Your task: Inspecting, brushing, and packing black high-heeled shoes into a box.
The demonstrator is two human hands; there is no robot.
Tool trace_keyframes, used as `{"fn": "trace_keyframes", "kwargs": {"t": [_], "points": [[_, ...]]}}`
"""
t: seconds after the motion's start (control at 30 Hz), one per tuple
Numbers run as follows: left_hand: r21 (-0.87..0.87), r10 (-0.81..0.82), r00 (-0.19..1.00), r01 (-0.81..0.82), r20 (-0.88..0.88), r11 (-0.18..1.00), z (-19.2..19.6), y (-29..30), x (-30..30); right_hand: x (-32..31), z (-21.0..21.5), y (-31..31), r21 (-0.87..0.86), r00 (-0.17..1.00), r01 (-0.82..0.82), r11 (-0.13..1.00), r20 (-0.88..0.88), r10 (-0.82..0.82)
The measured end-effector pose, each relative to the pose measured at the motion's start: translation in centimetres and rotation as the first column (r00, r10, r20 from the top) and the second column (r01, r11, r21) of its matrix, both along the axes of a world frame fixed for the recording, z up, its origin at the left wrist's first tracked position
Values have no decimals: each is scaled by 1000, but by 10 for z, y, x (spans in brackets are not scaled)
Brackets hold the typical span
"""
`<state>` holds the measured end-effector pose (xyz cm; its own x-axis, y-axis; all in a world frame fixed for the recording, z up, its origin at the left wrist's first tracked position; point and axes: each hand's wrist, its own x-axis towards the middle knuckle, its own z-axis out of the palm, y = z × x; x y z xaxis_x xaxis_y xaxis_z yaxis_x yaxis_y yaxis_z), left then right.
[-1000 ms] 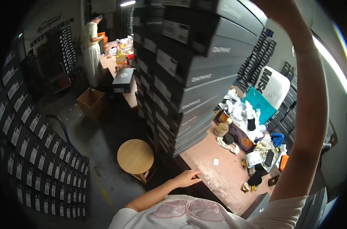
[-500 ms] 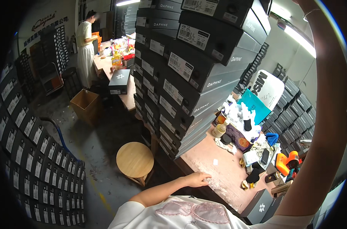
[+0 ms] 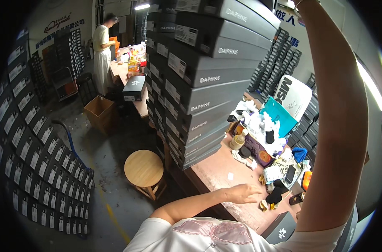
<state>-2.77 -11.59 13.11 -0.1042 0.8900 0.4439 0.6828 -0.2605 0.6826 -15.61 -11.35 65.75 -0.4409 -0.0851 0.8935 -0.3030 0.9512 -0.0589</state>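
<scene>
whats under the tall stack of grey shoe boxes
The stack of grey shoe boxes stands on the reddish worktable, whose bare top shows in front of it. The surface under the bottom box is covered. A round wooden stool stands on the floor beside it.

Dim room lit by ceiling tubes [image 3: 141, 6] that glare; fisheye bends the edges, far corners perhaps slightly blurred.

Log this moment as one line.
left hand: open, resting on table | right arm: raised beside box stack, hand out of view | stool: below
</scene>
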Motion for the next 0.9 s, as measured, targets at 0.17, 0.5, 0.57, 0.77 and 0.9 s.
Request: {"fn": "trace_keyframes", "kwargs": {"t": [0.17,0.5,0.57,0.77,0.9], "points": [[-22,104,992,-103,76,994,27,11,2,26,-7,129,81,970,143,986,-210,-123],[479,-333,346,-600,877,641,81,24,-56,242,-318,215,-373,996,-88,924,-43,77],[532,-502,198,-459,842,711,63,21,-57,272,-374,209,-194,954,127,973,293,-66],[-32,11,-69,-304,998,952,-102,46,-48,221,-517,200,-437,608,317,842,775,173],[-29,-63,-429,-204,901,979,-134,32,-59,199,-527,191,-430,571,393,813,807,151]]}}
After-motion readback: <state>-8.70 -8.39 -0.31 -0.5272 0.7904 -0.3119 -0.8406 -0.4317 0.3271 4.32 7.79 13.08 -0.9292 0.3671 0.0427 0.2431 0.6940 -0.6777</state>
